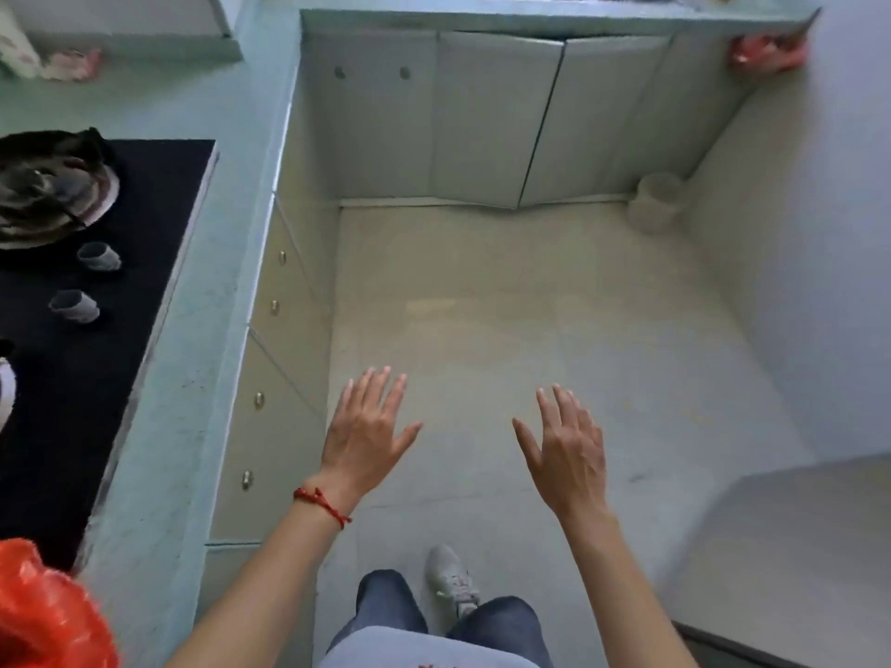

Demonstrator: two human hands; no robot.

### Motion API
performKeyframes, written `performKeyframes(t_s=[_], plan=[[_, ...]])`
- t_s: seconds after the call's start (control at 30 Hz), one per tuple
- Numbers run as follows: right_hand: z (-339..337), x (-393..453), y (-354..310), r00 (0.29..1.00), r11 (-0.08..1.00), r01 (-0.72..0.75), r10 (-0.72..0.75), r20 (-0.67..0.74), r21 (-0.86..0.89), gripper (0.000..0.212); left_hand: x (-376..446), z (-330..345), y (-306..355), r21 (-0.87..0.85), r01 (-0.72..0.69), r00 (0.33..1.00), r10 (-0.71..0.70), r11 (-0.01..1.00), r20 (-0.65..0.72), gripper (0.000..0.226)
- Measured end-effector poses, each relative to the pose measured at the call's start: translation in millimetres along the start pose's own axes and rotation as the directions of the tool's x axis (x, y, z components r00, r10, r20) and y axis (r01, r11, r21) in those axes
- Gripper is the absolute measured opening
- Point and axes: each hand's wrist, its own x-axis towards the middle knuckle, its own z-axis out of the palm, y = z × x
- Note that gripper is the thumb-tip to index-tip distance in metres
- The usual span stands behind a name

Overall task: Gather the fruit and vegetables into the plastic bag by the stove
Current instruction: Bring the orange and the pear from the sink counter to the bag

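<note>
A red-orange plastic bag (46, 614) bulges at the bottom left corner, on the counter just in front of the black stove (111, 330). Its contents are hidden. My left hand (366, 433), with a red cord at the wrist, hovers flat over the floor with fingers spread and holds nothing. My right hand (566, 450) hovers beside it, fingers straight, also holding nothing. No fruit or vegetables are visible. A second red bag (764, 53) hangs at the far right corner under the far counter.
The pale green counter (193, 330) runs along my left, with drawers below. A burner with a dark pan (48, 185) and two knobs sit on the stove. Cabinet doors (501, 118) close the far wall. A white tub (655, 202) stands on the floor at the far right.
</note>
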Motion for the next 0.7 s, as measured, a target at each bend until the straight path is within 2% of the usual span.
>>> performKeyframes(t_s=[0.17, 0.33, 0.53, 0.7], plan=[[-5, -31, 33, 0.977, 0.977, -0.213, 0.213, -0.028, 0.012, 0.070, 22, 5, 30, -0.003, -0.186, 0.982, 0.186, 0.983, 0.029, 0.061], [-11, -52, 63, 0.927, 0.928, -0.371, 0.372, -0.049, 0.032, 0.073, 43, 5, 64, -0.031, -0.293, 0.955, 0.294, 0.956, 0.034, 0.060], [-24, -42, 98, 0.895, 0.897, -0.439, 0.442, -0.066, 0.062, 0.073, 73, 7, 104, -0.043, -0.336, 0.940, 0.338, 0.941, 0.040, 0.069], [-34, -18, 138, 0.896, 0.898, -0.431, 0.437, -0.077, 0.085, 0.073, 101, 8, 143, -0.042, -0.333, 0.941, 0.334, 0.942, 0.042, 0.062]])
